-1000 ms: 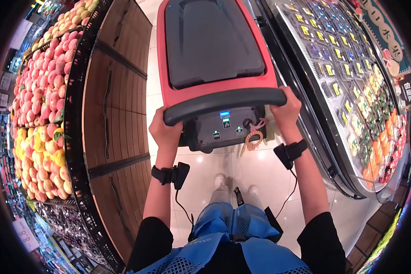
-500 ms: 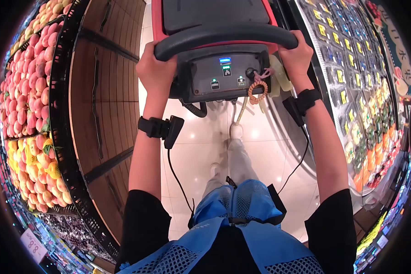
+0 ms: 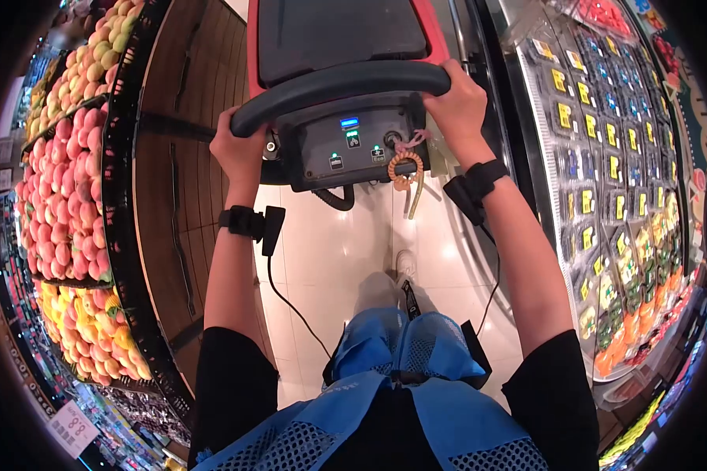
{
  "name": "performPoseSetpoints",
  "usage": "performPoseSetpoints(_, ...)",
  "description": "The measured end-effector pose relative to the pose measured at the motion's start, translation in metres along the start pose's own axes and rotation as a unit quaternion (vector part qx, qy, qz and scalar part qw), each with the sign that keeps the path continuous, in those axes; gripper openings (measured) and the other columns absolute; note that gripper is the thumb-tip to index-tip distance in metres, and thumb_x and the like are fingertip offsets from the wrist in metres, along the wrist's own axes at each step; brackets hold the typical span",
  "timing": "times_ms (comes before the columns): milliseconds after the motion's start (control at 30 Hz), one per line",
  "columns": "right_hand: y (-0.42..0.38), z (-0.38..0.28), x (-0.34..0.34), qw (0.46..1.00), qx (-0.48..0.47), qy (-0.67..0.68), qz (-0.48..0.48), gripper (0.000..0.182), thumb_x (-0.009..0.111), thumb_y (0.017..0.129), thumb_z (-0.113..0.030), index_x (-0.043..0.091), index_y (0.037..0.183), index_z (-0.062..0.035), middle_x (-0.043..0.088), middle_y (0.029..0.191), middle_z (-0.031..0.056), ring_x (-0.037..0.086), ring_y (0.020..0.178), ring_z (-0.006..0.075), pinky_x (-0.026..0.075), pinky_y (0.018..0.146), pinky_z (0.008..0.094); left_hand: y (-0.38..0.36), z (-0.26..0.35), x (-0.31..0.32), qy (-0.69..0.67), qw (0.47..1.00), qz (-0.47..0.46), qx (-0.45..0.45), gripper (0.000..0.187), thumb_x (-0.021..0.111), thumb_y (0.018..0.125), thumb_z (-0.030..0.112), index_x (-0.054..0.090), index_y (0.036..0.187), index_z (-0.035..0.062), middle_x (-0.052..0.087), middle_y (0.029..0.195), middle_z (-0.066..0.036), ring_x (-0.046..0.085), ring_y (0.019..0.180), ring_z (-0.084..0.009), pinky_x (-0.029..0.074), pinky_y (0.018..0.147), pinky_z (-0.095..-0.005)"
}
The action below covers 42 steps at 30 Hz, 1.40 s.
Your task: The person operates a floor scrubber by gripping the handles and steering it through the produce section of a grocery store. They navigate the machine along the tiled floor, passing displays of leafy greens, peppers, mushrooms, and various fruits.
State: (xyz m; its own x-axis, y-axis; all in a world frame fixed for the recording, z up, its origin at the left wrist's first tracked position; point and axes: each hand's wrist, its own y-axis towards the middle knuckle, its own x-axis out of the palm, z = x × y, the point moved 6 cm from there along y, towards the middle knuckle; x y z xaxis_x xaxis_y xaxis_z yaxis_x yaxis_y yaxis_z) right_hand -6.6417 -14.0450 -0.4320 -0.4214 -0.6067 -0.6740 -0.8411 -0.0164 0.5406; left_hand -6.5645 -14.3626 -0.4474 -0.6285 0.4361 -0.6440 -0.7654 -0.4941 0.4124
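Note:
Both my hands grip the black curved handlebar [image 3: 342, 83] of a red and dark grey floor scrubber [image 3: 342, 35]. My left hand [image 3: 237, 149] wraps round its left end, and my right hand [image 3: 459, 106] closes round its right end. Between them sits the control panel [image 3: 318, 145], with a small blue display and several green lights. From a key switch at the panel's right hangs an orange coiled key ring [image 3: 405, 170] on a pink tie. Each wrist wears a black strap with a cabled device. The scrubber's lower front is hidden.
On the left, peaches [image 3: 67, 188] fill black crates above a wooden-panelled stand [image 3: 173, 165]. A refrigerated display [image 3: 605, 157] of packed fruit runs close along the right, with a metal rail [image 3: 467, 228] at its base. Pale floor tiles [image 3: 314, 243] lie underfoot.
The fruit displays have slid down the view as the scrubber and I moved forward. The handlebar and both hands have shifted left in view, the right end now higher. My feet have changed position.

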Motion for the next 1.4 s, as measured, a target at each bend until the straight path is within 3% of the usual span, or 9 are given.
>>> performPoseSetpoints(67, 0.021, 0.004, 0.015, 1.0, -0.007, 0.006, 0.001, 0.026, 0.069, 0.058, -0.011, 0.056, 0.08, -0.009, 0.06, 0.069, 0.0114, 0.059, 0.065, 0.0309, 0.048, 0.056, 0.0345, 0.021, 0.001, 0.012, 0.001, 1.0, 0.011, 0.018, 0.04, 0.078, 0.055, 0.016, 0.059, 0.088, 0.005, 0.062, 0.073, -0.016, 0.062, 0.071, -0.0316, 0.048, 0.063, -0.0329)
performPoseSetpoints(300, 0.096, 0.024, 0.073, 1.0, -0.007, 0.005, 0.002, 0.029, 0.069, 0.054, -0.011, 0.057, 0.081, -0.0099, 0.061, 0.074, 0.0088, 0.06, 0.068, 0.0295, 0.049, 0.058, 0.0361, 0.098, -0.004, 0.067, -0.013, 0.999, 0.027, 0.026, 0.039, 0.077, 0.055, 0.015, 0.059, 0.088, 0.0049, 0.062, 0.073, -0.016, 0.062, 0.071, -0.0317, 0.048, 0.063, -0.0334)
performPoseSetpoints(367, 0.12, 0.03, 0.09, 1.0, -0.009, 0.014, -0.002, 0.029, 0.069, 0.054, -0.011, 0.057, 0.08, -0.0096, 0.061, 0.074, 0.0094, 0.06, 0.068, 0.0302, 0.049, 0.058, 0.0363, 0.121, -0.005, 0.083, 0.026, 0.999, 0.021, 0.037, 0.031, 0.071, 0.063, 0.012, 0.059, 0.09, 0.0043, 0.062, 0.074, -0.015, 0.064, 0.074, -0.026, 0.048, 0.066, -0.0304)
performPoseSetpoints(533, 0.177, 0.044, 0.13, 1.0, -0.006, 0.021, -0.014, 0.03, 0.068, 0.053, -0.009, 0.057, 0.081, -0.009, 0.059, 0.073, 0.0109, 0.058, 0.068, 0.0313, 0.047, 0.058, 0.0373, 0.177, -0.008, 0.125, 0.011, 1.0, 0.004, 0.01, 0.032, 0.071, 0.061, 0.01, 0.059, 0.09, 0.0049, 0.062, 0.075, -0.015, 0.064, 0.074, -0.0276, 0.048, 0.066, -0.0315)
performPoseSetpoints(600, 0.198, 0.058, 0.149, 1.0, -0.003, 0.023, -0.019, 0.031, 0.068, 0.053, -0.008, 0.057, 0.081, -0.0084, 0.059, 0.072, 0.0119, 0.058, 0.068, 0.0316, 0.047, 0.059, 0.0371, 0.2, -0.006, 0.141, -0.012, 1.0, 0.016, 0.019, 0.033, 0.072, 0.056, 0.008, 0.059, 0.087, 0.0054, 0.061, 0.075, -0.016, 0.061, 0.072, -0.033, 0.048, 0.063, -0.0344)
performPoseSetpoints(700, 0.234, 0.071, 0.17, 1.0, -0.016, 0.014, -0.014, 0.031, 0.067, 0.053, -0.008, 0.056, 0.081, -0.0072, 0.059, 0.072, 0.0128, 0.058, 0.068, 0.0322, 0.047, 0.059, 0.0364, 0.229, -0.007, 0.168, -0.035, 0.999, 0.0, -0.006, 0.032, 0.07, 0.058, 0.007, 0.059, 0.088, 0.0035, 0.062, 0.076, -0.015, 0.062, 0.072, -0.03, 0.048, 0.064, -0.0326)
performPoseSetpoints(833, 0.271, 0.085, 0.197, 1.0, -0.01, 0.012, -0.017, 0.03, 0.067, 0.054, -0.007, 0.056, 0.082, -0.0073, 0.059, 0.073, 0.0128, 0.058, 0.068, 0.032, 0.048, 0.059, 0.0357, 0.262, -0.003, 0.196, -0.058, 0.998, -0.015, -0.029, 0.032, 0.071, 0.061, 0.007, 0.058, 0.09, 0.0035, 0.061, 0.074, -0.015, 0.062, 0.069, -0.0267, 0.047, 0.064, -0.0308)
performPoseSetpoints(1400, 0.414, 0.159, 0.275, 0.996, -0.061, 0.053, -0.034, 0.035, 0.067, 0.049, -0.004, 0.057, 0.083, -0.0059, 0.058, 0.072, 0.0123, 0.058, 0.067, 0.0306, 0.048, 0.058, 0.0354, 0.363, 0.021, 0.305, 0.004, 1.0, 0.022, -0.021, 0.033, 0.07, 0.057, 0.006, 0.058, 0.087, 0.0054, 0.061, 0.073, -0.014, 0.061, 0.068, -0.0298, 0.049, 0.062, -0.0326)
